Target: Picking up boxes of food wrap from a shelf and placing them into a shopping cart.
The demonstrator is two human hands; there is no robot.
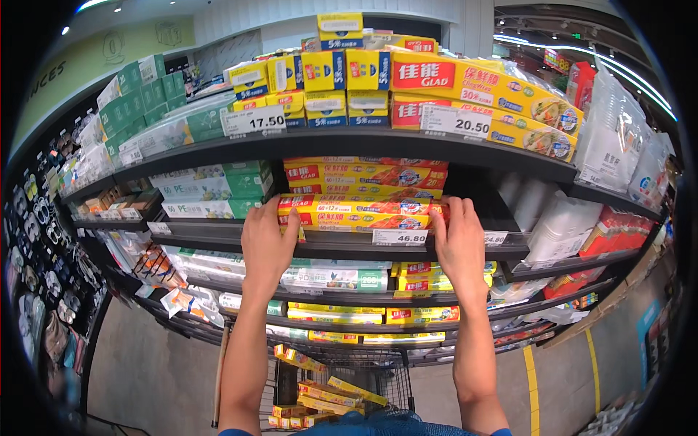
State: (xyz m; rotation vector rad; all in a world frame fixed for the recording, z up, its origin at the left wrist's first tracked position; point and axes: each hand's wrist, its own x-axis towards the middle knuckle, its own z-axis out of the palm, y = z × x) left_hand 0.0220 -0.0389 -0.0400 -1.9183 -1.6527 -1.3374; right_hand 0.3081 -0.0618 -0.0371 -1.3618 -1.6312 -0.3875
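Two stacked yellow GLAD cling wrap boxes [354, 212] sit at the front of a black store shelf, between my hands. My left hand [267, 240] presses their left end, its fingers around the corner. At the right end, my right hand [461, 240] curls its fingers over the edge in the same way. Whether the boxes rest fully on the shelf or are slightly raised I cannot tell. Behind them stands a taller pile of similar cling wrap boxes [365, 175]. A price tag [399, 237] hangs on the shelf edge just below.
A wire shopping cart [401, 376] below me holds several loose yellow boxes [330, 395]. The upper shelf [349, 143] juts out over my hands. Green-and-white boxes [248, 188] stand left of my left hand; bagged plastic goods [561, 223] lie to the right.
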